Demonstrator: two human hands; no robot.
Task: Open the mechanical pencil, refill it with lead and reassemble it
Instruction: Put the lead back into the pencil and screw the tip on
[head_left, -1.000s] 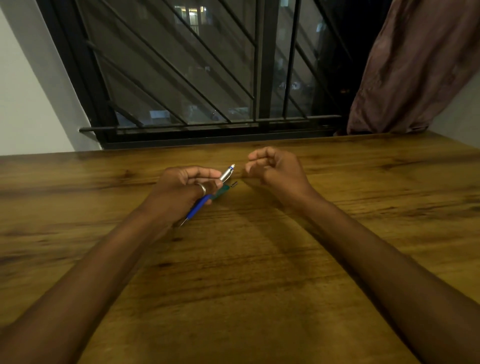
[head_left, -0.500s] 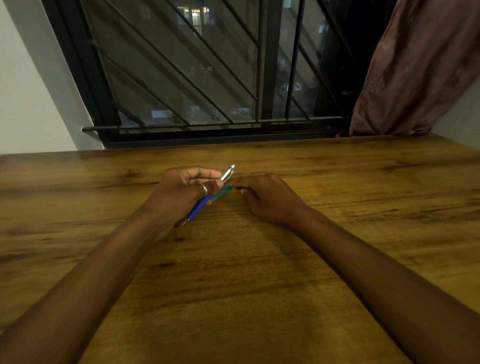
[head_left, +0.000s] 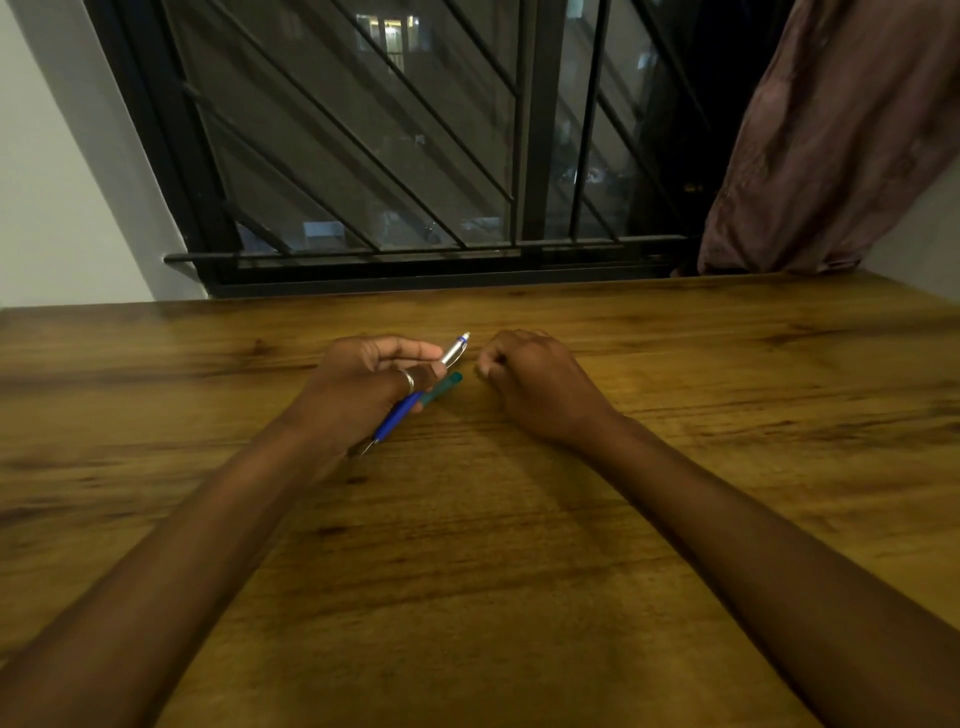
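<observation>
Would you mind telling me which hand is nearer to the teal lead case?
Left. The left hand holds the teal lead case together with the blue mechanical pencil; the right hand sits closed just right of the case's tip, not touching it.

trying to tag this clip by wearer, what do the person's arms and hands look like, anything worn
Both forearms are bare as far as the picture shows, with no sleeves, watch or bracelet in view. The left hand wears one plain silver-coloured metal ring on a finger. The right hand shows no ring or glove on its visible side.
</observation>
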